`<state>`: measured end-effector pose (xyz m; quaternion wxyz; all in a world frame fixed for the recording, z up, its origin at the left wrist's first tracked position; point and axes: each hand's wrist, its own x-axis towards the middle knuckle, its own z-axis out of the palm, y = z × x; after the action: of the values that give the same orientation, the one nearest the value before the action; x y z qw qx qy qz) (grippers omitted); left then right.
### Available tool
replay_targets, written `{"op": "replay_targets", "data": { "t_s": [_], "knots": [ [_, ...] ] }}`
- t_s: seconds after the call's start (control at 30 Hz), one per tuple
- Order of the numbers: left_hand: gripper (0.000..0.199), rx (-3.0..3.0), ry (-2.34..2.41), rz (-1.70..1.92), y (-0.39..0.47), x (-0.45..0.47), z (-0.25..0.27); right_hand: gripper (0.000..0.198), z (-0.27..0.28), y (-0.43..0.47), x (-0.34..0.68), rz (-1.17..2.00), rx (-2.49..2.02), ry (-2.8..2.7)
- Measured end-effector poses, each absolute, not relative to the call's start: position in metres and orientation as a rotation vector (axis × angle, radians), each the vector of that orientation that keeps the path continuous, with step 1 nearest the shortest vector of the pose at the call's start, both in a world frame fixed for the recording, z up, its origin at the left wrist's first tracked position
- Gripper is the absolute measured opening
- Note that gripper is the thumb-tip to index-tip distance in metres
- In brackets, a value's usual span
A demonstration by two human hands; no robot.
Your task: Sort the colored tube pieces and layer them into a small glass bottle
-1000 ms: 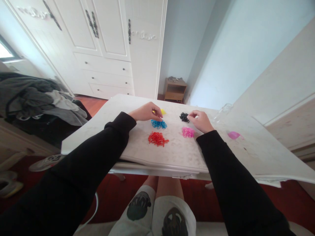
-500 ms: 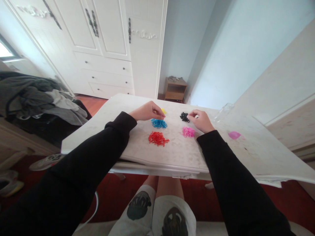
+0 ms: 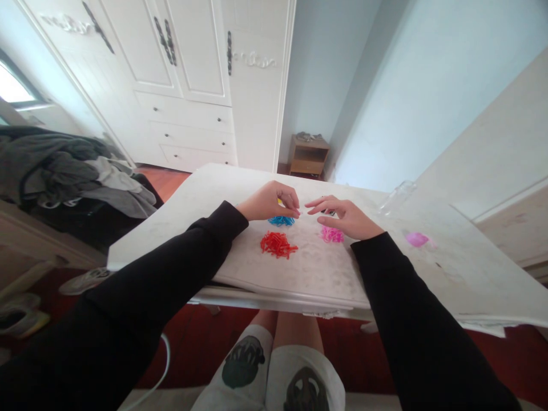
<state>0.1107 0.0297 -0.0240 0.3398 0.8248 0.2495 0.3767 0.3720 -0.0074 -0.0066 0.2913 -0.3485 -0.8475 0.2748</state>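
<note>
My left hand (image 3: 276, 201) hovers over the blue pile (image 3: 281, 220) of small, thin, rubber-band-like pieces. Its thumb and fingers come together in a pinch, and whatever is at the tips is too small to name. Facing it, my right hand (image 3: 345, 217) is open, fingers stretched toward the left one and thumb apart. Beneath the right hand lies a pink pile (image 3: 333, 234); the black pile (image 3: 329, 212) is mostly covered by its fingers. Nearer to me is a red pile (image 3: 278, 244). A bit of yellow pile (image 3: 279, 201) shows behind the left fingers.
The white table (image 3: 295, 279) carries a clear container (image 3: 398, 197) lying at the back right and a pink item (image 3: 417, 239) on the right. Clothes (image 3: 64, 171) are heaped at the left. A white wardrobe (image 3: 192, 74) and a small wooden cabinet (image 3: 308, 157) stand beyond.
My right hand has left the black pile, moved left toward the other hand and opened its fingers. My left hand has shifted slightly right, still pinched. The whole view has shifted a little.
</note>
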Motion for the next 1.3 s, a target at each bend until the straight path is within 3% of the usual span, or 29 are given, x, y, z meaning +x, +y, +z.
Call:
{"op": "replay_targets", "data": {
  "t_s": [0.57,0.87,1.13,1.3],
  "knots": [
    [0.033,2.157,0.693,0.974,0.028,0.113,-0.028,0.023,-0.005,-0.009,0.371,0.742,-0.908,-2.166],
    [0.015,2.081,0.830,1.423,0.038,0.105,-0.024,0.048,-0.010,0.002,0.385,0.448,-1.431,-1.894],
    [0.005,1.991,0.915,1.704,0.053,0.083,-0.015,0.064,-0.019,0.009,0.388,0.517,-1.477,-1.912],
    [0.007,1.824,1.108,1.846,0.073,0.041,-0.012,0.062,-0.023,0.014,0.392,0.454,-1.464,-1.810]
  ]
}}
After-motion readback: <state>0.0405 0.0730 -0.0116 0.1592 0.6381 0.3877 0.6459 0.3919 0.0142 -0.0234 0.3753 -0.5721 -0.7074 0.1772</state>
